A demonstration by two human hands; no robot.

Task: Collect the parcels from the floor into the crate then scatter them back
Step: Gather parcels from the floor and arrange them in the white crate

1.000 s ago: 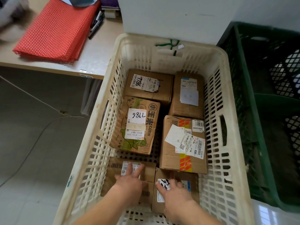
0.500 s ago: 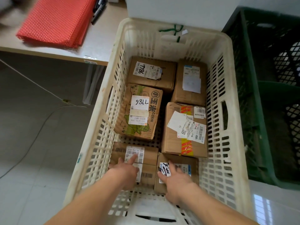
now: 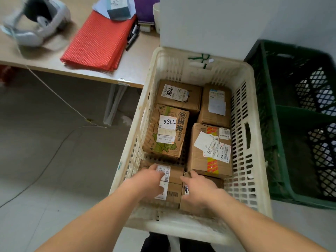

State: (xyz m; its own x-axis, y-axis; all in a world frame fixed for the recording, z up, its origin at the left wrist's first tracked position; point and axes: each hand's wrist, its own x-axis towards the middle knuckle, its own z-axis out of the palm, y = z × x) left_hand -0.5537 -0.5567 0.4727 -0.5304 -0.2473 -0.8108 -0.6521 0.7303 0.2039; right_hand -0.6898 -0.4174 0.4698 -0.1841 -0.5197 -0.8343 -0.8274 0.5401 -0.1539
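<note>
Six brown cardboard parcels point(image 3: 209, 151) sit in the white slatted plastic crate point(image 3: 240, 113), so collecting looks done. My left hand point(image 3: 149, 180) lies flat on the near-left labelled parcel point(image 3: 173, 186). My right hand point(image 3: 200, 188) is splayed on the near-right parcel point(image 3: 189, 204). Neither grip has closed. Next move: hook the edges, lift out, scatter.

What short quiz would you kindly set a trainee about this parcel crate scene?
1. True or false: the brown cardboard parcel printed CORN lies in the dark green plastic crate.
2. The cardboard parcel with orange striped tape lies nearest which wall of the white slatted plastic crate? A left, B right, C far.
3. What colour is the folded mesh stack on the wooden table?
Key: 1 false, it lies in the white crate; 2 B; 3 red.
</note>
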